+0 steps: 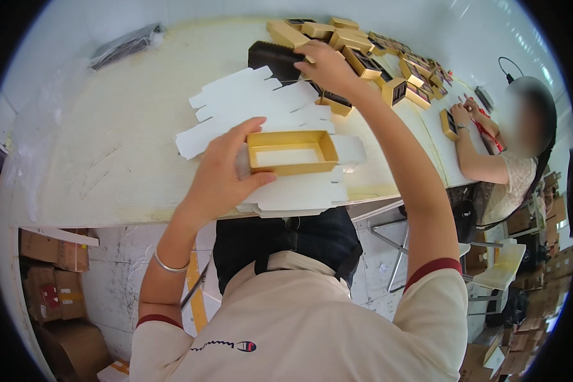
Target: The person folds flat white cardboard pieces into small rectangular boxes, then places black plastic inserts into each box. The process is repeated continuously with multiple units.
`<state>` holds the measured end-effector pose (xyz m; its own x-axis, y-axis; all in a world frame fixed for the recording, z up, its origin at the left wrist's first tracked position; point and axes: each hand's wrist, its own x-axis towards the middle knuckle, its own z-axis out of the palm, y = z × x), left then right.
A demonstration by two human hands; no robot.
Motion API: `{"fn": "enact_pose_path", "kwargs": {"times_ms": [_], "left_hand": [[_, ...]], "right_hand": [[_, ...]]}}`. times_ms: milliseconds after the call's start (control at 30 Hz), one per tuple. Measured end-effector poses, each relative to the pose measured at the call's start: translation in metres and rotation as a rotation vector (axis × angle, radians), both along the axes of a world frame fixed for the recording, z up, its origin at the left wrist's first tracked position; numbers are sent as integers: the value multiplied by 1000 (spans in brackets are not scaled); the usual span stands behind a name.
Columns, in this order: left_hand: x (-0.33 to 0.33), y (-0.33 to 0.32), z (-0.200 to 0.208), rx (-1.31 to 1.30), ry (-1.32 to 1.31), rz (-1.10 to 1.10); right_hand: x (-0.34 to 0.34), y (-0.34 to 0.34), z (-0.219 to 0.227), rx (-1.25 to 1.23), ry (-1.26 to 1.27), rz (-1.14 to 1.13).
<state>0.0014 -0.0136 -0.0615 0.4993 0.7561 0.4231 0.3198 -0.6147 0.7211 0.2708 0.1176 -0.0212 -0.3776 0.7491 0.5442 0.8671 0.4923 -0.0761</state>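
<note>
My left hand (219, 172) grips the left end of an open gold box (296, 169), thumb at the near side and fingers at the far side. The box is a shallow rectangle with a white bottom and nothing inside. Under and around it lie flat white card blanks (242, 95) with notched flaps. Farther off, my right hand (328, 67) has its fingers closed at the right edge of a stack of dark brown trays (270, 60) with a ridged rim. How many trays it pinches is hidden.
Many gold boxes (351, 41), several with dark inserts, crowd the far right of the table (108, 159). A dark plastic-wrapped bundle (126, 46) lies at the far left. At right a person (490, 165) handles a box and red ribbon. Cardboard cartons (54, 293) stand below left.
</note>
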Motion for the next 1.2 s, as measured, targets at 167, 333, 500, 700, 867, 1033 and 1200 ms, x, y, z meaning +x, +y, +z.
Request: {"fn": "enact_pose_path", "kwargs": {"times_ms": [167, 333, 500, 700, 867, 1033, 1200], "left_hand": [[1, 0, -14, 71, 20, 60], [1, -1, -15, 145, 40, 68], [0, 1, -15, 63, 23, 63], [4, -3, 0, -66, -25, -20], [5, -8, 17, -59, 44, -110], [15, -7, 25, -20, 177, -136], [10, -9, 34, 26, 288, -76]], "right_hand": [[-23, 48, -10, -237, -382, -337], [-7, 54, -5, -111, -168, -224], [-7, 36, 29, 48, 248, -158], [20, -120, 67, -837, 1098, 213], [25, -153, 42, -1269, 925, -110], [-3, -148, 31, -1197, 755, -315], [-6, -154, 41, -766, 198, -28]]}}
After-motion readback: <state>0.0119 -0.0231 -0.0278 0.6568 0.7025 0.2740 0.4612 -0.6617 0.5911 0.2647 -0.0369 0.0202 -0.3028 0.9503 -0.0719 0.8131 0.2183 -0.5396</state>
